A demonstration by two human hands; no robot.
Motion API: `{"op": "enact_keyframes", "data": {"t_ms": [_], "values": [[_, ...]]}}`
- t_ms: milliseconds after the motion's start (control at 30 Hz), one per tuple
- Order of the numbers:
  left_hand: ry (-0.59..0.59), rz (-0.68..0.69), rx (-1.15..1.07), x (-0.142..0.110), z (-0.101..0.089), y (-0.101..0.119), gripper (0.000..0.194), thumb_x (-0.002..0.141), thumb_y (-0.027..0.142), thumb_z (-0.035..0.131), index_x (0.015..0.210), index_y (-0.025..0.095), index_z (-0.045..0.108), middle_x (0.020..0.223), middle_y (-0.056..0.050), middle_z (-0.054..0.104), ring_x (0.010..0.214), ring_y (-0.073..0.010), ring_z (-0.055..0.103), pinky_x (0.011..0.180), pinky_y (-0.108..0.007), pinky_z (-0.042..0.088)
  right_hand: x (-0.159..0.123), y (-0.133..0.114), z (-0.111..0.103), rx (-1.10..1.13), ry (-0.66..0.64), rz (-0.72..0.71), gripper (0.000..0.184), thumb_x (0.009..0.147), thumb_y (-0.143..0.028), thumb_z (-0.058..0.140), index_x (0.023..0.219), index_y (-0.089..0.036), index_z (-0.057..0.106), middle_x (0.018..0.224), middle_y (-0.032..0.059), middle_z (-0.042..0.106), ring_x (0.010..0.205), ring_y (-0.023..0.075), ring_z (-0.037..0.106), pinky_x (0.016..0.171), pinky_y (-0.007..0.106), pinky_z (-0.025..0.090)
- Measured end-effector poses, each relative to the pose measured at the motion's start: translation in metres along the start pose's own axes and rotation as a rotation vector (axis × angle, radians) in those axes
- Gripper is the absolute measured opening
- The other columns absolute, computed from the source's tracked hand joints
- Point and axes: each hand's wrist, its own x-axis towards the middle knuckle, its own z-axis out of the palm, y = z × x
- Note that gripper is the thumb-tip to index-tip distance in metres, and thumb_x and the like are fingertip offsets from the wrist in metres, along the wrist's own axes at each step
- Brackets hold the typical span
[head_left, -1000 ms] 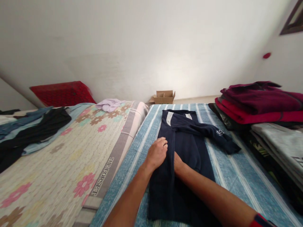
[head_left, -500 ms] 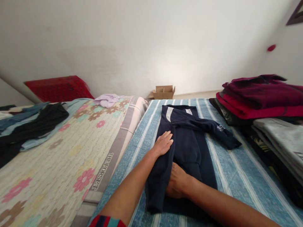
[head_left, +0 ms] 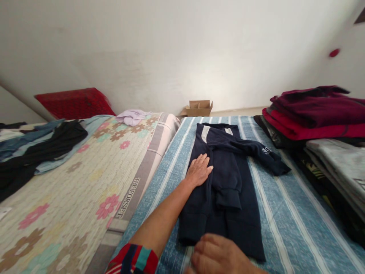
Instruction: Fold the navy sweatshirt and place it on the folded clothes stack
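A navy sweatshirt point(head_left: 225, 156) with white shoulder patches lies on the blue striped bed, its neck end away from me. One sleeve point(head_left: 228, 190) is folded down along the body, cuff toward me. The other sleeve point(head_left: 265, 154), with white lettering, sticks out to the right. My left hand point(head_left: 199, 170) rests flat on the sweatshirt's left part, fingers stretched out. Blurred at the bottom, my right hand point(head_left: 221, 255) is by the sweatshirt's hem, its fingers bent and partly hidden; whether it holds anything cannot be seen.
Stacked folded clothes point(head_left: 316, 114), maroon, red and grey, stand at the right. Left is a second bed with a floral sheet point(head_left: 85, 182), bearing loose dark clothes point(head_left: 54, 140) and a lilac cloth point(head_left: 132, 117). A cardboard box point(head_left: 199, 108) sits by the wall.
My right hand has come out from beside the folded left part and moved down toward me, uncovering the folded sleeve's cuff. My left hand stays on the sweatshirt.
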Motion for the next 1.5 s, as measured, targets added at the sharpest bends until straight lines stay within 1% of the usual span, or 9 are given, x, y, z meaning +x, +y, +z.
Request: {"op": "enact_keyframes", "data": {"t_ms": [133, 433, 600, 800, 900, 1000, 1100, 1300, 1500], "values": [[-0.019, 0.000, -0.005, -0.002, -0.003, 0.002, 0.056, 0.093, 0.045, 0.030, 0.138, 0.014, 0.035, 0.150, -0.012, 0.027, 0.138, -0.0245, 0.020, 0.109, -0.043, 0.022, 0.013, 0.022, -0.030, -0.165, -0.141, 0.229, 0.018, 0.090, -0.028, 0.049, 0.095, -0.015, 0.060, 0.094, 0.0098, 0.065, 0.093, 0.0218, 0.059, 0.090, 0.038, 0.045], [0.084, -0.085, -0.384, -0.002, -0.026, -0.007, 0.051, 0.092, 0.042, 0.033, 0.131, 0.012, 0.047, 0.143, -0.012, 0.040, 0.134, -0.0192, 0.032, 0.110, -0.035, 0.025, -0.029, 0.018, -0.011, -0.175, -0.275, 0.304, 0.044, 0.087, -0.040, 0.053, 0.123, -0.016, 0.053, 0.132, 0.0151, 0.051, 0.128, 0.0279, 0.040, 0.104, 0.040, 0.037], [0.285, -0.214, -0.525, -0.032, -0.054, -0.002, 0.047, 0.091, 0.039, 0.033, 0.121, 0.010, 0.055, 0.134, -0.013, 0.051, 0.126, -0.0192, 0.045, 0.109, -0.035, 0.030, -0.027, 0.021, -0.007, -0.175, -0.223, 0.264, 0.043, 0.084, -0.040, 0.057, 0.120, -0.016, 0.056, 0.130, 0.0152, 0.053, 0.126, 0.0282, 0.043, 0.102, 0.039, 0.041], [-0.049, -0.022, -0.185, -0.084, -0.028, 0.039, 0.049, 0.092, 0.035, 0.033, 0.136, 0.014, 0.040, 0.147, -0.011, 0.033, 0.138, -0.0215, 0.021, 0.111, -0.043, 0.023, -0.027, 0.034, -0.025, -0.116, 0.073, 0.186, 0.018, 0.085, -0.024, 0.052, 0.098, -0.018, 0.063, 0.107, 0.0094, 0.067, 0.104, 0.0201, 0.061, 0.089, 0.032, 0.051], [-0.128, -0.042, -0.090, -0.090, -0.018, 0.045, 0.055, 0.093, 0.038, 0.032, 0.142, 0.016, 0.029, 0.152, -0.008, 0.022, 0.140, -0.0218, 0.014, 0.112, -0.046, 0.019, -0.036, 0.058, -0.053, -0.180, 0.151, 0.462, 0.020, 0.088, -0.019, 0.047, 0.099, -0.018, 0.063, 0.103, 0.0096, 0.067, 0.099, 0.0189, 0.062, 0.086, 0.032, 0.052], [-0.145, -0.057, -0.055, -0.087, -0.018, 0.044, 0.056, 0.093, 0.040, 0.031, 0.144, 0.018, 0.026, 0.153, -0.007, 0.019, 0.141, -0.0213, 0.012, 0.113, -0.045, 0.017, -0.055, 0.091, -0.073, -0.393, 0.108, 0.827, 0.027, 0.089, -0.031, 0.045, 0.102, -0.016, 0.063, 0.107, 0.0134, 0.064, 0.100, 0.0244, 0.061, 0.088, 0.039, 0.050], [-0.152, -0.057, -0.035, -0.084, -0.021, 0.042, 0.055, 0.093, 0.039, 0.032, 0.144, 0.018, 0.027, 0.152, -0.007, 0.020, 0.140, -0.0212, 0.013, 0.113, -0.045, 0.017, -0.075, 0.114, -0.078, -0.510, -0.064, 1.008, 0.040, 0.086, -0.038, 0.048, 0.111, -0.011, 0.061, 0.118, 0.0189, 0.058, 0.109, 0.0312, 0.055, 0.092, 0.045, 0.045], [-0.138, -0.090, -0.029, -0.080, -0.034, 0.050, 0.053, 0.090, 0.030, 0.037, 0.140, 0.013, 0.033, 0.150, -0.011, 0.027, 0.139, -0.0234, 0.019, 0.112, -0.045, 0.021, -0.081, 0.118, -0.076, -0.394, -0.172, 1.100, 0.043, 0.088, -0.037, 0.045, 0.117, -0.008, 0.058, 0.116, 0.0176, 0.059, 0.108, 0.0276, 0.054, 0.092, 0.040, 0.043], [-0.131, 0.103, -0.110, -0.067, -0.047, 0.097, 0.062, 0.082, 0.043, 0.050, 0.138, 0.020, 0.036, 0.150, -0.010, 0.027, 0.139, -0.0258, 0.019, 0.110, -0.045, 0.024, -0.075, 0.117, -0.076, -0.368, -0.146, 1.098, 0.041, 0.087, -0.037, 0.047, 0.117, -0.012, 0.059, 0.116, 0.0160, 0.058, 0.109, 0.0272, 0.053, 0.092, 0.038, 0.042]]}}
